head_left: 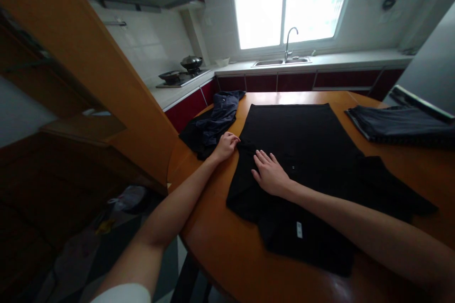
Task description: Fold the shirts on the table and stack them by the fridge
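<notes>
A black shirt (298, 128) lies spread on the wooden table, its straight hem at the far side and a small white label (299, 230) showing near me. My left hand (226, 146) is at the shirt's left edge, fingers closed in a pinch on the cloth by the sleeve. Flat on the shirt, left of its middle, rests my right hand (270, 173) with fingers stretched out. One sleeve (394, 189) reaches out to the right. The cloth under my right palm is hidden.
Crumpled dark clothes (222, 113) lie at the table's left far edge. Folded dark clothes (398, 123) are stacked at the right. An orange wooden cabinet (117, 71) stands close on the left. Beyond the table (209, 241) are a stove (183, 78) and a sink (270, 62).
</notes>
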Motion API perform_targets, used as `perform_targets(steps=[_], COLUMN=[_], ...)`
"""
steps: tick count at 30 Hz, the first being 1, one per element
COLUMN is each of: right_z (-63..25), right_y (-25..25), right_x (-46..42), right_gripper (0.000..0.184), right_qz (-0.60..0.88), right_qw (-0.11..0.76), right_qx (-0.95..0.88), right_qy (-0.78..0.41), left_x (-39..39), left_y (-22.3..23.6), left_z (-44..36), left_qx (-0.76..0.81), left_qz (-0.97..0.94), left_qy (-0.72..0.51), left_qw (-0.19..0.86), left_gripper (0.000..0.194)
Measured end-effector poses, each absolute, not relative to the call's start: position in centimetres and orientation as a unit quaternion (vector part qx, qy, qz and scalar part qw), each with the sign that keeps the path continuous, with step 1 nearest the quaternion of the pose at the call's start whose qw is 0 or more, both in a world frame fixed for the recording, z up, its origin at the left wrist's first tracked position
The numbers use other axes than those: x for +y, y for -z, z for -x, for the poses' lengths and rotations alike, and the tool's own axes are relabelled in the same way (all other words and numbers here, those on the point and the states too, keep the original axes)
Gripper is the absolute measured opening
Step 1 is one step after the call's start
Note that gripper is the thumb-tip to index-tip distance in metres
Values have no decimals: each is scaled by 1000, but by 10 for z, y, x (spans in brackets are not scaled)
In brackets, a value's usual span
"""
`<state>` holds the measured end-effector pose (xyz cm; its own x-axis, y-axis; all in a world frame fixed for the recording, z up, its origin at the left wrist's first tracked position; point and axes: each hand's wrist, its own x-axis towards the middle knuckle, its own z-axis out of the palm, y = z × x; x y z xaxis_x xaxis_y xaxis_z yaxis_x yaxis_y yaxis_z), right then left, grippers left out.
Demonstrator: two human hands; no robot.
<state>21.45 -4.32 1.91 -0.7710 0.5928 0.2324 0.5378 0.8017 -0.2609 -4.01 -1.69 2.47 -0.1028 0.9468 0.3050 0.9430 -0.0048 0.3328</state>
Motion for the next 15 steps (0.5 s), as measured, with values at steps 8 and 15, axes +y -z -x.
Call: perform_targets(steps=[8,15], right_z=[-215,-216], right_y=[-21,-22], right_x=[-45,-45], right_gripper=[61,60], right_qz=[301,302], right_qw=[152,151], right_qx=[-938,-937], right_qy=[-86,-87], left_x=[-2,8], left_y=[-20,-23], left_z=[38,35], left_qx=[719,702], left_qz=[-665,-684], left_qy=[-200,-197], left_qw=[20,-2], left_gripper=[39,47])
